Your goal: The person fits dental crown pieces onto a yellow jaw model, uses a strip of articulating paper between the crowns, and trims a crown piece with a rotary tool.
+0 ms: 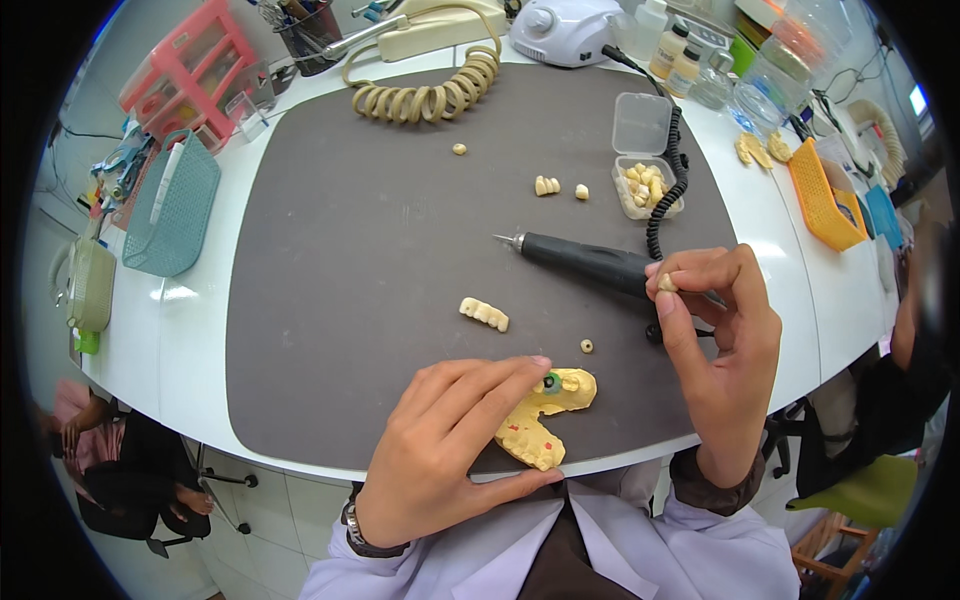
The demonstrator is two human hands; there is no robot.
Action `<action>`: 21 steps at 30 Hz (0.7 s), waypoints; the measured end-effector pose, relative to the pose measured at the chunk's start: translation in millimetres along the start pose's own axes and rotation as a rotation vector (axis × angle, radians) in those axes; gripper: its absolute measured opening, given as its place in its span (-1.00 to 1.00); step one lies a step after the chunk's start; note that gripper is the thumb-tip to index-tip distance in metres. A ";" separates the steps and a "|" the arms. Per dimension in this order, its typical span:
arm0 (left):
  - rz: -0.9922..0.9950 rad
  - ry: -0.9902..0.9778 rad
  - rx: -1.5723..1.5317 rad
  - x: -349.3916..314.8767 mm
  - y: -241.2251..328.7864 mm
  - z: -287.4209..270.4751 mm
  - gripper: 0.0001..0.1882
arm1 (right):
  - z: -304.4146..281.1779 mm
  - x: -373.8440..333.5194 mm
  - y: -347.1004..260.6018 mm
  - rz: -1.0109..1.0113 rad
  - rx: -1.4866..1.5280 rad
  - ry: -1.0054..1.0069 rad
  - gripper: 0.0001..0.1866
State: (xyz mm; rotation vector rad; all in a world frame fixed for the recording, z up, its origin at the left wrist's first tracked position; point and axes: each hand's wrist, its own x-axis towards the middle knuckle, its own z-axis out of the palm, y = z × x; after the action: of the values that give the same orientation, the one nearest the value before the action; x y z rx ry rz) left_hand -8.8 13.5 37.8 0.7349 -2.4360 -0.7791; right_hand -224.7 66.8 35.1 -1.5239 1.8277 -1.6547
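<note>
Near the front edge of the grey mat, a yellow plaster dental cast (532, 445) lies with red marks and a green-and-dark spot on it. My left hand (440, 430) grips its left side between thumb and fingers, hiding that part. Raised to the right of it, my right hand (730, 330) pinches a small cream dental crown (667, 284) between thumb and fingertips. Behind that hand, a black handpiece (585, 261) with a thin metal bur rests on the mat. A cream dental bridge (484, 314) and a small crown (586, 346) lie beyond the cast.
More crowns (546, 186) and an open clear box of teeth (646, 187) sit farther back on the mat (350, 260). A coiled beige cord (430, 100) and white control unit (572, 30) stand behind. Baskets, teal (172, 215) and orange (825, 200), flank the mat.
</note>
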 end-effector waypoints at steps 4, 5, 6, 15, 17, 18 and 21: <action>0.006 0.008 -0.013 -1.4 -3.9 3.7 -0.20 | 2.6 -12.5 0.5 -0.198 0.035 0.005 -0.78; 0.005 0.008 -0.011 -1.2 -3.3 3.6 -0.19 | 3.2 -19.8 -1.7 -0.110 0.130 0.021 -0.76; 0.005 0.009 -0.010 -0.6 -2.7 3.7 -0.19 | 3.6 -23.6 -2.7 -0.022 0.223 0.038 -0.75; 0.007 -0.001 -0.018 -0.4 -4.9 2.5 -0.19 | 6.7 -23.9 0.6 -0.217 -0.020 -0.285 -0.75; 0.002 0.000 -0.018 -0.3 -4.2 2.3 -0.19 | 7.5 -22.1 3.8 -0.269 -0.126 -0.275 -0.75; -0.003 -0.001 -0.018 0.4 -3.2 1.6 -0.19 | 7.4 -22.3 3.4 -0.283 -0.180 -0.259 -0.74; -0.008 -0.008 -0.013 0.8 -3.3 2.0 -0.19 | 5.0 -26.8 3.5 -0.308 -0.330 -0.253 -0.73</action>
State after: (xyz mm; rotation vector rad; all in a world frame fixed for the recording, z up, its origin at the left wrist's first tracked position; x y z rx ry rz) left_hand -9.5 11.5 34.4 0.7390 -2.4348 -0.8015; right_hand -211.4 84.4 18.8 -2.1362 1.8666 -1.2343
